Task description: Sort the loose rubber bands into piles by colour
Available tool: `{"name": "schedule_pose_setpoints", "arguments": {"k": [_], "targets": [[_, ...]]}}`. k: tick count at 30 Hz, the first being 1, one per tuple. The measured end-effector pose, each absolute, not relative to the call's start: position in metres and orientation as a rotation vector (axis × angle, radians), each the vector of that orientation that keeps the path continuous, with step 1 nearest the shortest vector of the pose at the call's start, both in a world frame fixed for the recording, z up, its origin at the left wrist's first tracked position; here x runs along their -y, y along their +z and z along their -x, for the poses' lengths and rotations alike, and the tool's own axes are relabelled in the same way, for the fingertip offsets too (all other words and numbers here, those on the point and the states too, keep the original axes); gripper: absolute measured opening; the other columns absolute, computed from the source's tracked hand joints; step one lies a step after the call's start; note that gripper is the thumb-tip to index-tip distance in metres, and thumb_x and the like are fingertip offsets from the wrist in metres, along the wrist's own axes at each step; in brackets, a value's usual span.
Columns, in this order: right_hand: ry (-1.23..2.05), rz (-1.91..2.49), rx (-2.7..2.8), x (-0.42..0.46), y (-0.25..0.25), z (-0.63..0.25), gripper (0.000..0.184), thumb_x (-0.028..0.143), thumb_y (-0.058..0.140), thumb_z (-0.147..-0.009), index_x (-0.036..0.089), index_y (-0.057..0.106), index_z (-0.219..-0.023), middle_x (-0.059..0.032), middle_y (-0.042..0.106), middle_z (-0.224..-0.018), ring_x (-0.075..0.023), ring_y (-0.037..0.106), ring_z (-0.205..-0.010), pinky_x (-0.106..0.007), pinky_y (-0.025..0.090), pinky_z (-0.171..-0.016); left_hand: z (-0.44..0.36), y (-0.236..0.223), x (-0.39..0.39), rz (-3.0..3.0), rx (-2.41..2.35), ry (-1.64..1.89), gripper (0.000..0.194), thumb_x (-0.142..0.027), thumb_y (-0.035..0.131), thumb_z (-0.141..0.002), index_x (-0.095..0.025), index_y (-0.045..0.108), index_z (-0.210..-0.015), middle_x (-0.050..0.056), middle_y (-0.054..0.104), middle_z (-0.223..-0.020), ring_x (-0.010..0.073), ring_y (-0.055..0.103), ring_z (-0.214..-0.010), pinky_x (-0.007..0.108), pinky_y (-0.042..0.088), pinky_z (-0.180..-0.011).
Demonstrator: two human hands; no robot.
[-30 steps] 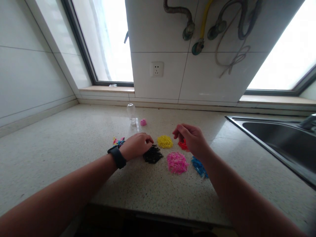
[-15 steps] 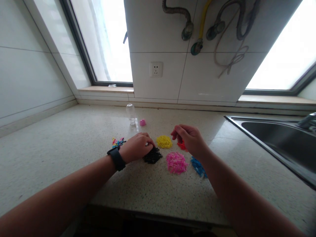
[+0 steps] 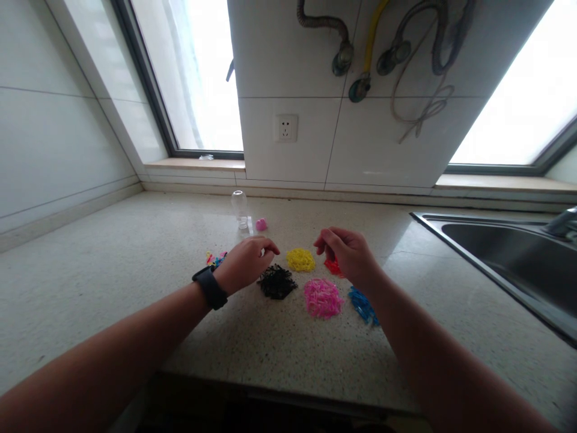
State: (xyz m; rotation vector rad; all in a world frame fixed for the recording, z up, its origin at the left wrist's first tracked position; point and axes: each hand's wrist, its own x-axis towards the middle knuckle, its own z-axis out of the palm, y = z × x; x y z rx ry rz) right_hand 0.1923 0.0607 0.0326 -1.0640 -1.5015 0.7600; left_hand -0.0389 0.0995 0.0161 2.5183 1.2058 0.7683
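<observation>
Centrally, yellow pile (image 3: pixel 300 260), between both hands (image 3: pixel 297 245)

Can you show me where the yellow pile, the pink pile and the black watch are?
Yellow pile (image 3: pixel 300 260): head view, its middle.
Pink pile (image 3: pixel 323 297): head view, its middle.
Black watch (image 3: pixel 210 288): head view, its band.

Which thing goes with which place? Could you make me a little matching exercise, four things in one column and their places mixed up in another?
Things
1. watch
2. bottle
3. black pile
4. socket

Places
A. between the left hand and the pink pile
B. on the tiled wall
C. around the left wrist
D. on the counter, beside a small pink thing

Right pairs: 1-C, 2-D, 3-A, 4-B
</observation>
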Motion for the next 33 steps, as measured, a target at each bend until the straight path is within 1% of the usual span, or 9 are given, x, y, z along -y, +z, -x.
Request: {"name": "schedule_pose_setpoints", "arguments": {"k": [4,9,11,13,15,21,25,28,33], "targets": [[0.713,1.068,1.464,-0.064,0.031,-0.196,0.038,0.044,0.054,-0.090,0.015,0.067,-0.069,-0.0014,0.062,-0.059,-0.0081,0.045,-0.047,-0.022,0.034,-0.043,0.020,0.024,-0.053,-2.530,-0.958,0.723,0.022,-0.013,0.050,-0.086,-0.020,0.070,-0.091,0.002,0.069,-0.091,0.0153,0.062,-0.085,0.029,0.047,-0.080],[0.690,1.063,1.451,-0.066,0.028,-0.199,0.037,0.042,0.053,-0.091,0.015,0.067,-0.068,-0.0008,0.061,-0.057,-0.0080,0.045,-0.047,-0.021,0.034,-0.044,-0.005,0.012,0.013,-2.643,-0.377,0.459,0.015,-0.019,0.060,-0.084,-0.022,0.068,-0.096,0.000,0.068,-0.091,0.0154,0.062,-0.083,0.026,0.047,-0.074],[0.697,1.066,1.459,-0.066,0.028,-0.198,0.037,0.042,0.053,-0.091,0.015,0.066,-0.068,-0.0007,0.060,-0.057,-0.0078,0.044,-0.046,-0.021,0.033,-0.043,-0.011,0.000,0.026,-2.685,-0.186,0.372,0.012,-0.027,0.061,-0.088,-0.024,0.067,-0.098,-0.001,0.067,-0.088,0.0149,0.061,-0.079,0.026,0.046,-0.068],[0.706,1.069,1.469,-0.065,0.027,-0.197,0.038,0.043,0.053,-0.091,0.015,0.066,-0.068,-0.0007,0.060,-0.057,-0.0076,0.043,-0.046,-0.021,0.032,-0.043,-0.015,-0.012,0.030,-2.752,0.004,0.340,0.014,-0.033,0.056,-0.095,-0.024,0.065,-0.100,-0.002,0.067,-0.087,0.0147,0.058,-0.076,0.027,0.044,-0.061],[0.710,1.071,1.483,-0.064,0.028,-0.196,0.038,0.043,0.053,-0.091,0.015,0.066,-0.068,-0.0008,0.060,-0.058,-0.0076,0.043,-0.046,-0.021,0.032,-0.042,-0.017,-0.020,0.029,-2.826,0.139,0.354,0.016,-0.033,0.052,-0.098,-0.023,0.064,-0.100,-0.003,0.066,-0.086,0.0152,0.055,-0.074,0.029,0.042,-0.056],[0.691,1.096,1.554,-0.063,0.028,-0.193,0.037,0.042,0.052,-0.091,0.015,0.066,-0.069,-0.0002,0.058,-0.058,-0.0076,0.044,-0.048,-0.021,0.034,-0.045,-0.010,-0.022,0.025,-3.001,0.257,0.375,0.008,-0.025,0.057,-0.095,-0.021,0.063,-0.092,-0.001,0.065,-0.090,0.0164,0.052,-0.080,0.031,0.042,-0.050],[0.684,1.115,1.601,-0.062,0.026,-0.193,0.037,0.041,0.051,-0.092,0.016,0.065,-0.071,0.0004,0.058,-0.059,-0.0073,0.042,-0.047,-0.021,0.034,-0.045,-0.008,-0.020,0.026,-3.061,0.273,0.358,0.016,-0.025,0.060,-0.094,-0.020,0.062,-0.079,-0.001,0.064,-0.091,0.0152,0.053,-0.082,0.029,0.044,-0.050],[0.671,1.132,1.659,-0.059,0.026,-0.190,0.035,0.040,0.050,-0.093,0.016,0.065,-0.074,0.0000,0.060,-0.062,-0.0070,0.041,-0.046,-0.022,0.032,-0.044,-0.007,-0.022,0.025,-3.081,0.278,0.371,0.020,-0.024,0.059,-0.094,-0.020,0.061,-0.075,-0.002,0.064,-0.090,0.0146,0.053,-0.083,0.028,0.046,-0.052],[0.494,1.155,1.841,-0.053,0.028,-0.187,0.028,0.036,0.051,-0.094,0.017,0.067,-0.081,-0.0012,0.063,-0.068,-0.0101,0.050,-0.056,-0.024,0.039,-0.054,-0.006,-0.027,0.024,-3.069,0.280,0.396,0.020,-0.025,0.062,-0.092,-0.020,0.060,-0.073,-0.001,0.063,-0.091,0.0153,0.054,-0.085,0.029,0.046,-0.053]]}}
